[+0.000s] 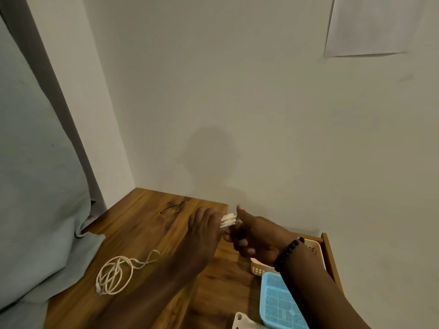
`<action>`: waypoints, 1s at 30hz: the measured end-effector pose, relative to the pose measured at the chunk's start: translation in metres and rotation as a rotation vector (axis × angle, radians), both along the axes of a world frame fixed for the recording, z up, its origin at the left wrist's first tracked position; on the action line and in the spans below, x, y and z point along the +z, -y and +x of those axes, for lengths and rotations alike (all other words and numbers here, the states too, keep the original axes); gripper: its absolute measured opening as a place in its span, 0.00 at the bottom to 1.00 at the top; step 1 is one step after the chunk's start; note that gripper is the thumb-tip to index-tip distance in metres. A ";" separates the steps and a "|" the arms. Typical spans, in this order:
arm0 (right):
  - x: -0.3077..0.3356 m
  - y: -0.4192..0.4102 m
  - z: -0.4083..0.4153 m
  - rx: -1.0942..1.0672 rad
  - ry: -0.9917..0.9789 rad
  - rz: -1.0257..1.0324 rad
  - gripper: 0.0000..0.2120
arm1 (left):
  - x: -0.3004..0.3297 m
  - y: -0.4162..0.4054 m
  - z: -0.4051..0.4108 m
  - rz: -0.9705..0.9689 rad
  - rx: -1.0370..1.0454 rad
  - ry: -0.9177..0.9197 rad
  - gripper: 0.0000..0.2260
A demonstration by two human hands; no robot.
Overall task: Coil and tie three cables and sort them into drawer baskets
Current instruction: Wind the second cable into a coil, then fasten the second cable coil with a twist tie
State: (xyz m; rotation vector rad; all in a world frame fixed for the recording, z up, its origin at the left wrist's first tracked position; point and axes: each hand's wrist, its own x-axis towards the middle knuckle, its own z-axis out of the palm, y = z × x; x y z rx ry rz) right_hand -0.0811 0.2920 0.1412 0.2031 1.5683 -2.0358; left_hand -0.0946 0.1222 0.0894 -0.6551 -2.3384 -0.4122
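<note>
A loosely looped cable (116, 273) lies untied near the bench (152, 224) left edge. Mid-bench, left hand (204, 230) and right hand (255, 238) pinch a small white coil (228, 220) between them, probably tying it. In the open drawer (330, 255) at right sit cream basket (259, 269) and blue basket (280, 302), apparently empty.

wooden top (152, 224), loose cable (114, 274), black tie (172, 207)

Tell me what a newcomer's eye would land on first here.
First, the two hands meeting mid-frame above the wooden top: the left hand and right hand grip a small white cable bundle between them. Next, a loosely coiled white cable lying lower left, and a blue basket lower right beside a cream basket.
</note>
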 end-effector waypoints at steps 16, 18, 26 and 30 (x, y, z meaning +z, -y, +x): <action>-0.095 0.056 -0.020 -0.200 -0.421 0.664 0.11 | -0.037 0.071 -0.018 0.500 0.202 0.684 0.13; -0.108 0.066 -0.025 -0.193 -0.425 0.704 0.10 | -0.045 0.084 -0.021 0.551 0.218 0.715 0.14; -0.139 0.103 -0.099 -0.194 -0.560 0.853 0.07 | -0.072 0.120 -0.077 0.644 0.333 0.757 0.11; -0.146 0.135 -0.163 -0.201 -0.591 0.873 0.07 | -0.084 0.138 -0.119 0.646 0.407 0.753 0.13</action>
